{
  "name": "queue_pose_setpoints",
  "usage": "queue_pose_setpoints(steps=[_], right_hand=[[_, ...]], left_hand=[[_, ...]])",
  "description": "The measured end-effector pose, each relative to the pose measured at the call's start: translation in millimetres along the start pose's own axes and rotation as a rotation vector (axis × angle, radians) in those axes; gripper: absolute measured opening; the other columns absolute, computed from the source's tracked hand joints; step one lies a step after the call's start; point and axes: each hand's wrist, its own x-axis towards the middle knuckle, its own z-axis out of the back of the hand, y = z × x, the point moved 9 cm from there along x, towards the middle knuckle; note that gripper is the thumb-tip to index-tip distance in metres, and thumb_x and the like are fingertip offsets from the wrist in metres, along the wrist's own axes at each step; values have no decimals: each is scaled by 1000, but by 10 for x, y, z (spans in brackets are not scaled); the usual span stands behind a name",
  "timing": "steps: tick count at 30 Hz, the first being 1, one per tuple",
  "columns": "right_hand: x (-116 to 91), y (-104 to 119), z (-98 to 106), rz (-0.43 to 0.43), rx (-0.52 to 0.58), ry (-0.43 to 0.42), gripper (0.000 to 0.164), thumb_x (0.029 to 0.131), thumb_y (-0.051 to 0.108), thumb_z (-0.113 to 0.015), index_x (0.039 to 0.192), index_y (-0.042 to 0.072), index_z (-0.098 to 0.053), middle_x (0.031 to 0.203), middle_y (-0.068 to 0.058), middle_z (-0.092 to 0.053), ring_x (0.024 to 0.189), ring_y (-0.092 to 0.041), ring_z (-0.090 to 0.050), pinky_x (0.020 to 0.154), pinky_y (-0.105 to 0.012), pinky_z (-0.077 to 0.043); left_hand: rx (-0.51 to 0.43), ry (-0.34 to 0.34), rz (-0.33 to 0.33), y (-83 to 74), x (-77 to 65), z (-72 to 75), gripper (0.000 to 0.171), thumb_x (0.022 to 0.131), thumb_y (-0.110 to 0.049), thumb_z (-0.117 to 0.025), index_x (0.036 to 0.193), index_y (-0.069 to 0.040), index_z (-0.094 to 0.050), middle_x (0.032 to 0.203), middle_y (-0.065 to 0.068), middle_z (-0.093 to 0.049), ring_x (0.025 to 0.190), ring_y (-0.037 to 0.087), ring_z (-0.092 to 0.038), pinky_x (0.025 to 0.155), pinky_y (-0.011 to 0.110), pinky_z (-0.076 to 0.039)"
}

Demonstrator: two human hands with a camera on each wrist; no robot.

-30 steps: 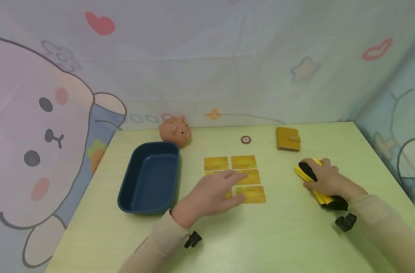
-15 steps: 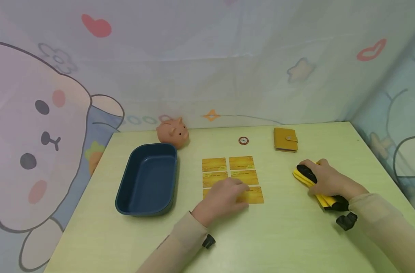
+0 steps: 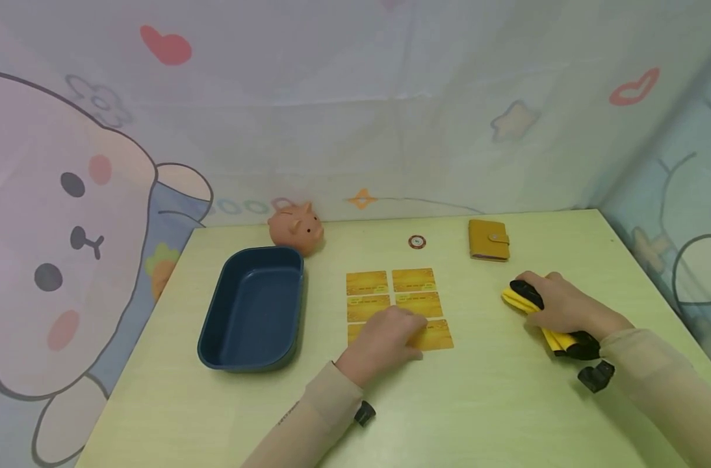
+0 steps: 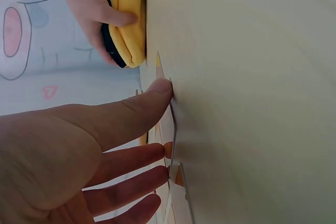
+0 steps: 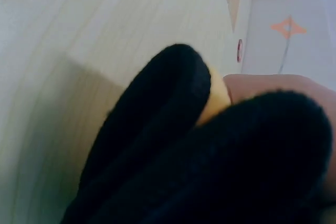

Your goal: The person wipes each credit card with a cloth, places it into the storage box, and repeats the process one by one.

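My left hand (image 3: 387, 341) is over the bottom row of gold cards. In the left wrist view, its thumb and index finger pinch a gold card (image 4: 167, 119) by its edges, with the card close to the table. In the head view, that lower right card (image 3: 437, 335) is partly hidden by the hand. The other gold cards (image 3: 414, 279) lie flat in rows of two. Over at the right, my right hand (image 3: 560, 305) grips a folded yellow-and-black fabric bundle (image 3: 557, 341). Its black folds (image 5: 184, 129) fill much of the right wrist view.
A dark blue tray (image 3: 299, 312) stands left of the cards, with a pink piggy bank (image 3: 296, 229) behind it. A poker chip (image 3: 416, 242) and a mustard wallet (image 3: 489, 240) lie toward the back. A printed cloth (image 3: 332, 117) hangs behind the table.
My left hand has come down and rightward onto the lower right card, its fingers drawing in round it. The right hand keeps its grip on the fabric bundle almost in place.
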Motion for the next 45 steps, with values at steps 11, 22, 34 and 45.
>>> queue_pose_setpoints(steps=[11, 22, 34, 45], right_hand=[[-5, -59, -102, -43, 31, 1, 91, 85, 44, -87, 153, 7, -38, 129, -40, -38, 95, -38, -56, 77, -52, -54], [15, -19, -17, 5, 37, 15, 80, 82, 12, -82, 150, 3, -41, 126, -40, -45, 91, -35, -55, 77, -49, -54], [0, 106, 155, 71, 61, -97, 79, 82, 7, -81, 150, 3, -41, 120, -32, -59, 88, -31, -57, 76, -47, -54], [-15, 422, 325, 211, 179, -213, 74, 85, -2, -78, 150, 3, -44, 130, -25, -60, 99, -32, -59, 84, -49, -53]], left_hand=[[17, -5, 8, -11, 2, 6, 36, 84, -27, -91, 112, -14, -72, 81, -9, -57, 77, 12, -52, 69, 24, -46], [-2, -1, 7, -22, 18, 24, 38, 86, -21, -89, 119, -12, -71, 91, -5, -64, 82, 12, -54, 75, 24, -49], [-44, 46, 82, 20, 46, -2, 54, 85, -18, -87, 135, -11, -66, 111, 3, -70, 97, 19, -60, 90, 30, -54], [-185, 28, 112, 56, 26, -5, 54, 84, -10, -86, 136, -9, -69, 126, 4, -61, 106, 16, -60, 98, 24, -53]])
